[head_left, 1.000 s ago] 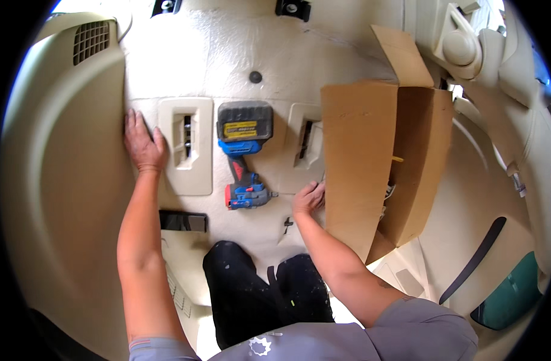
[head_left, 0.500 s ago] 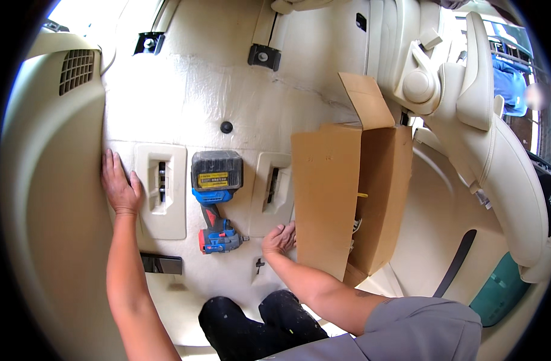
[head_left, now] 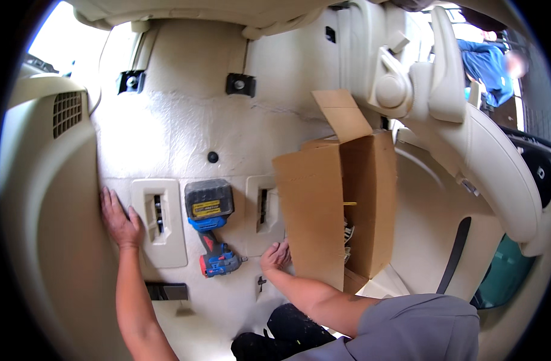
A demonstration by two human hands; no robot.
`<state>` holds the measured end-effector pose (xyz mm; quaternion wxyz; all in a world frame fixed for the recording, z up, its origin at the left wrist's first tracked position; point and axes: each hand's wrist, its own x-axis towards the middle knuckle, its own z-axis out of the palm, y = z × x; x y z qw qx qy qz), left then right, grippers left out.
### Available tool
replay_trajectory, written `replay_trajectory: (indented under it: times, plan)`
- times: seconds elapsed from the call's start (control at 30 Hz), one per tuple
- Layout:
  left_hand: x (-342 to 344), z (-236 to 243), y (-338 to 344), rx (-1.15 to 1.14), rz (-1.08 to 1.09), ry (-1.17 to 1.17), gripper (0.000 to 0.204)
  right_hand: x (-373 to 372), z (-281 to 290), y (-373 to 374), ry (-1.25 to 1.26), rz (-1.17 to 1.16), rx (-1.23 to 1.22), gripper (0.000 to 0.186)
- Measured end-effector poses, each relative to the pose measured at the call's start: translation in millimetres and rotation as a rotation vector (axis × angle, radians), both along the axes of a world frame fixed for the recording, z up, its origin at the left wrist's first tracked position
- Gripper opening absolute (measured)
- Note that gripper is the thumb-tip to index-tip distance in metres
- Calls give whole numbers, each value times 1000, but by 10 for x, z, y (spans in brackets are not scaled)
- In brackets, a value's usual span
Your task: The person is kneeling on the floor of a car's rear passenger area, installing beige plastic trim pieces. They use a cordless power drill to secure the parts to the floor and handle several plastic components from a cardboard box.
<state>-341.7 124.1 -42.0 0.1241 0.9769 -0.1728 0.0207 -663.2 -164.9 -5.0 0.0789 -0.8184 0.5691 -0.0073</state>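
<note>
My left hand (head_left: 120, 221) lies flat on the beige vehicle floor, fingers stretched, between the side trim and a beige slotted trim plate (head_left: 160, 222). My right hand (head_left: 277, 256) rests low beside the cardboard box (head_left: 311, 210), at its near left edge. Its fingertips are hidden behind the box wall, so I cannot tell what they hold. Between my hands lies a blue, red and black cordless impact driver (head_left: 218, 262) with a dark battery pack (head_left: 209, 200). A second slotted plate (head_left: 260, 207) sits partly behind the box. Inside the open box are a yellow piece and several small pale parts.
A black phone-like slab (head_left: 167, 292) lies near the front. Two dark bolted brackets (head_left: 240, 85) and a round black knob (head_left: 213, 157) are farther off. A folded beige seat (head_left: 468, 144) fills the right side. A person in blue (head_left: 489, 69) is outside, upper right.
The view has tilted, so floor, box and driver appear lower and slightly left. My knees have shifted right. Both hands stay in their places on the floor.
</note>
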Motion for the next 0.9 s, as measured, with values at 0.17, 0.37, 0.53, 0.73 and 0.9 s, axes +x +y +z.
replay_trajectory:
  times: [0.17,0.37,0.53,0.73,0.9]
  plan:
    - [-14,-113,52,-12,-19,-10,68,-229,-187,-1,36,-17,35,34]
    - [18,-216,84,2,-62,-75,67,-397,-428,-10,7,1,-34,31]
    - [16,-247,127,-1,-56,-80,66,-315,-360,-20,-98,-3,-6,35]
    - [15,-225,141,-8,-49,-78,63,-245,-269,-20,-133,44,-76,35]
    - [0,-266,147,-17,-30,-67,62,-414,-414,-9,37,26,11,36]
